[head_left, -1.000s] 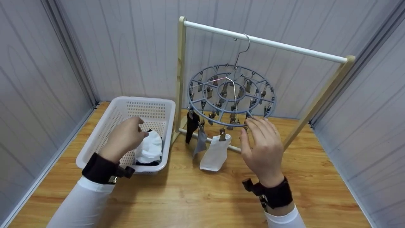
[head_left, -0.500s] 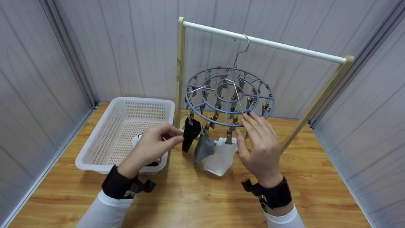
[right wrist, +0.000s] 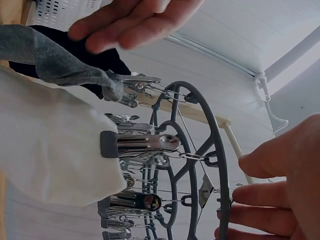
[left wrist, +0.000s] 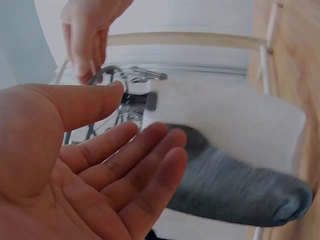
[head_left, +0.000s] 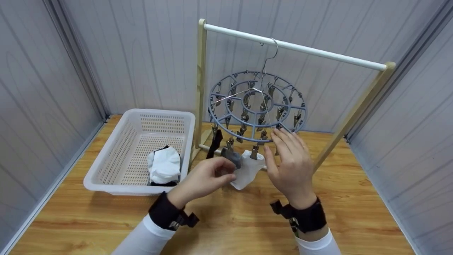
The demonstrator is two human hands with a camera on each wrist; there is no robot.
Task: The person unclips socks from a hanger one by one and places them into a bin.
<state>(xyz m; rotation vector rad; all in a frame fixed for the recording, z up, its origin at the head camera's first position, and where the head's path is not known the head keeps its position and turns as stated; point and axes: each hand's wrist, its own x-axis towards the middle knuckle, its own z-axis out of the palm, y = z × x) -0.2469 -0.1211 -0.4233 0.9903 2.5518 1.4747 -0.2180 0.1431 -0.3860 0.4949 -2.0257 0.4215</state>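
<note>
A round blue-grey clip hanger (head_left: pixel 231 125) hangs from the rack. On its near side, metal clips hold a black sock (head_left: pixel 214 143), a grey sock (head_left: pixel 230 156) and a white sock (head_left: pixel 249 170). My left hand (head_left: pixel 201 179) is in front of the grey sock, thumb and fingers apart, with nothing held, as the left wrist view shows. My right hand (head_left: pixel 292 164) is at the ring's near right edge. In the right wrist view its fingers (right wrist: pixel 265 217) touch the ring and the thumb stays apart from it.
To the left stands a white perforated basket (head_left: pixel 97 166) with a pile of white and black socks (head_left: pixel 165 166) in its near right corner. The rack has a white top bar (head_left: pixel 300 47) and wooden posts (head_left: pixel 202 85). Panel walls enclose the wooden table (head_left: pixel 226 226).
My left hand has moved right from over the basket to the hanging socks, bringing nothing along. The hanger has turned slightly and the clipped socks have swung. My right hand has stayed almost still.
</note>
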